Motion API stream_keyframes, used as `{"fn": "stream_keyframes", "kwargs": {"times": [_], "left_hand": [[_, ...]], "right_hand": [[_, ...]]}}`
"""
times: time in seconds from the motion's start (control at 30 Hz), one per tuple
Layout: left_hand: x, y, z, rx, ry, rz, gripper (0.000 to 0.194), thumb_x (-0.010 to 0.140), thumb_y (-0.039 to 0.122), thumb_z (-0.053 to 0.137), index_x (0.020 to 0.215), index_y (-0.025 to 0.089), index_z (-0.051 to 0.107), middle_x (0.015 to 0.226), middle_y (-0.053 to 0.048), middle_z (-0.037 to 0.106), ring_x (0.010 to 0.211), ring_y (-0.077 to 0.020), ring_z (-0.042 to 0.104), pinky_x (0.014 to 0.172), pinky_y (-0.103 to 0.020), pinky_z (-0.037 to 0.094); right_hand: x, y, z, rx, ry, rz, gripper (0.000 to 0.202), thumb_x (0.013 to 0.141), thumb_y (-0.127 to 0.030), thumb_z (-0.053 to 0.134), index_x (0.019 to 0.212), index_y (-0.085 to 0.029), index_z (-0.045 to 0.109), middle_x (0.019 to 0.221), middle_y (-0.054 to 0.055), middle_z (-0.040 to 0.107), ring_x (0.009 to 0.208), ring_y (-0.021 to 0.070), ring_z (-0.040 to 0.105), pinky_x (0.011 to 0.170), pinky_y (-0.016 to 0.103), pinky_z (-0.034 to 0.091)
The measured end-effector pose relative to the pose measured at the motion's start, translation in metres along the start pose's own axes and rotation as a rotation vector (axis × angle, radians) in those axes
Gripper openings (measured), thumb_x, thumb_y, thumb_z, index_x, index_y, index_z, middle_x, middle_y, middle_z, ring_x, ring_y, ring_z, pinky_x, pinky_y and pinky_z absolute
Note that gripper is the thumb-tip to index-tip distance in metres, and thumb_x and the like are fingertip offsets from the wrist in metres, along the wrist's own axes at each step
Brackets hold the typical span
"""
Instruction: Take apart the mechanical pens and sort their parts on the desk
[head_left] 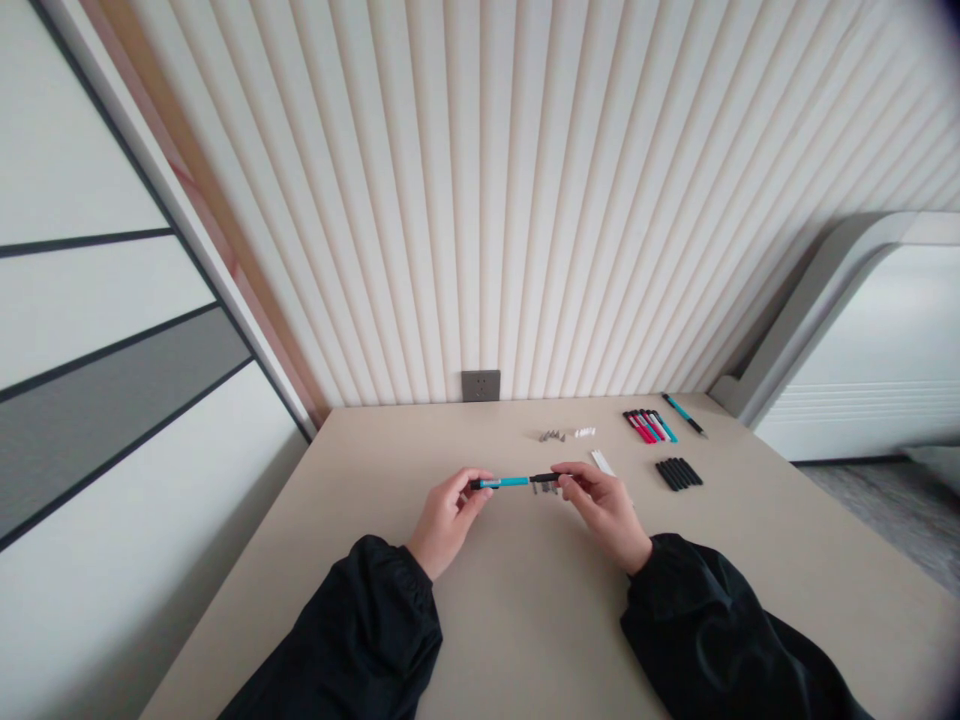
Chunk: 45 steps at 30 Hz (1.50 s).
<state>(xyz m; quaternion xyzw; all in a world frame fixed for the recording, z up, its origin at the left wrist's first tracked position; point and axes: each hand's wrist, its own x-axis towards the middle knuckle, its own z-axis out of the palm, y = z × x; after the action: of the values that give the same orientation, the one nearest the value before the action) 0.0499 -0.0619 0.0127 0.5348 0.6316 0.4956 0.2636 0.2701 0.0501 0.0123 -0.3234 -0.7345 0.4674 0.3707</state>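
Note:
My left hand (441, 518) pinches the black-tipped end of a blue pen barrel (514, 482) between thumb and fingers. My right hand (609, 515) closes on a black pen grip (543, 478), held in line with the barrel's other end. The two pieces meet or nearly meet end to end; I cannot tell whether they are joined. Both are held level above the table (517, 610). Small dark parts (548, 489) show just below the grip, and slim white sticks (601, 462) lie behind my right hand, partly hidden by it.
At the back right lie a row of pink, white and blue pen barrels (649, 427), a whole blue and black pen (684, 415) and several black grips (679, 473). Small grey pieces (553, 436) and small white pieces (585, 433) lie further back. A socket (481, 385) is on the wall.

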Motion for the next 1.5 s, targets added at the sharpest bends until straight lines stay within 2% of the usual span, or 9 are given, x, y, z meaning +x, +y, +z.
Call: {"fn": "stream_keyframes", "kwargs": {"times": [0.13,0.37,0.57,0.7,0.9,1.07,1.27,1.37,1.5], "left_hand": [[-0.0002,0.0026,-0.0008,0.013,-0.017,0.019,0.025,0.084,0.040,0.059,0.095,0.018,0.066,0.068,0.001,0.058,0.054,-0.0109,0.047,0.050,-0.021,0.037],[0.0004,-0.0044,0.0015,-0.165,-0.048,-0.046,0.026,0.084,0.040,0.059,0.097,0.018,0.061,0.074,0.001,0.054,0.054,-0.0089,0.045,0.048,-0.019,0.039],[0.0022,0.0022,0.0004,-0.112,-0.020,0.060,0.020,0.084,0.036,0.061,0.090,0.017,0.063,0.093,-0.005,0.058,0.075,-0.0138,0.054,0.058,-0.020,0.044],[0.0027,0.0026,0.0005,-0.100,-0.005,0.110,0.015,0.084,0.032,0.061,0.089,0.018,0.063,0.097,-0.006,0.057,0.086,-0.0167,0.056,0.068,-0.024,0.047],[0.0024,-0.0024,0.0024,-0.142,0.000,0.115,0.014,0.083,0.030,0.063,0.089,0.018,0.064,0.100,-0.007,0.057,0.091,-0.0180,0.056,0.076,-0.027,0.048],[0.0034,-0.0042,0.0017,-0.153,-0.002,0.116,0.013,0.083,0.030,0.063,0.088,0.018,0.066,0.102,-0.007,0.056,0.091,-0.0184,0.057,0.074,-0.028,0.049],[0.0029,-0.0028,0.0014,-0.105,0.002,0.146,0.012,0.082,0.029,0.064,0.087,0.018,0.067,0.100,-0.007,0.057,0.092,-0.0186,0.057,0.077,-0.028,0.047],[0.0026,-0.0003,0.0011,-0.067,-0.007,0.153,0.011,0.082,0.028,0.064,0.087,0.018,0.066,0.100,-0.006,0.058,0.092,-0.0183,0.057,0.077,-0.028,0.047],[0.0024,0.0025,0.0016,-0.042,0.002,0.134,0.012,0.082,0.030,0.064,0.084,0.018,0.066,0.097,-0.006,0.058,0.088,-0.0180,0.057,0.075,-0.028,0.047]], "right_hand": [[-0.0004,0.0004,0.0002,0.016,-0.053,-0.005,0.036,0.086,-0.045,0.055,0.104,-0.017,0.066,0.079,0.006,0.066,0.069,0.0164,0.056,0.065,0.029,0.047],[-0.0011,0.0021,0.0004,0.001,-0.093,-0.007,0.031,0.086,-0.044,0.056,0.100,-0.019,0.067,0.078,0.004,0.065,0.068,0.0154,0.055,0.065,0.028,0.046],[-0.0013,-0.0023,-0.0019,-0.011,-0.116,-0.059,0.029,0.086,-0.042,0.056,0.101,-0.019,0.067,0.086,0.006,0.066,0.074,0.0172,0.057,0.070,0.030,0.047],[-0.0010,-0.0037,-0.0013,-0.030,-0.120,-0.087,0.028,0.088,-0.041,0.055,0.102,-0.020,0.067,0.088,0.006,0.066,0.075,0.0169,0.057,0.070,0.030,0.047],[-0.0006,-0.0001,-0.0001,-0.048,-0.112,-0.070,0.034,0.088,-0.044,0.054,0.104,-0.019,0.069,0.083,0.006,0.068,0.070,0.0168,0.058,0.068,0.031,0.049],[-0.0013,-0.0007,-0.0007,-0.086,-0.122,-0.026,0.035,0.087,-0.046,0.054,0.102,-0.019,0.070,0.071,0.004,0.066,0.067,0.0167,0.059,0.064,0.029,0.048],[-0.0026,0.0008,0.0019,-0.108,-0.141,0.035,0.047,0.090,-0.054,0.044,0.069,-0.018,0.065,0.060,0.002,0.061,0.057,0.0146,0.054,0.056,0.026,0.043],[-0.0037,0.0019,0.0031,-0.087,-0.143,0.064,0.049,0.091,-0.055,0.041,0.068,-0.018,0.064,0.055,0.001,0.058,0.052,0.0138,0.051,0.052,0.025,0.039],[-0.0037,-0.0015,0.0012,-0.122,-0.136,-0.007,0.042,0.090,-0.051,0.046,0.072,-0.018,0.064,0.062,0.002,0.059,0.057,0.0145,0.052,0.056,0.026,0.040]]}}
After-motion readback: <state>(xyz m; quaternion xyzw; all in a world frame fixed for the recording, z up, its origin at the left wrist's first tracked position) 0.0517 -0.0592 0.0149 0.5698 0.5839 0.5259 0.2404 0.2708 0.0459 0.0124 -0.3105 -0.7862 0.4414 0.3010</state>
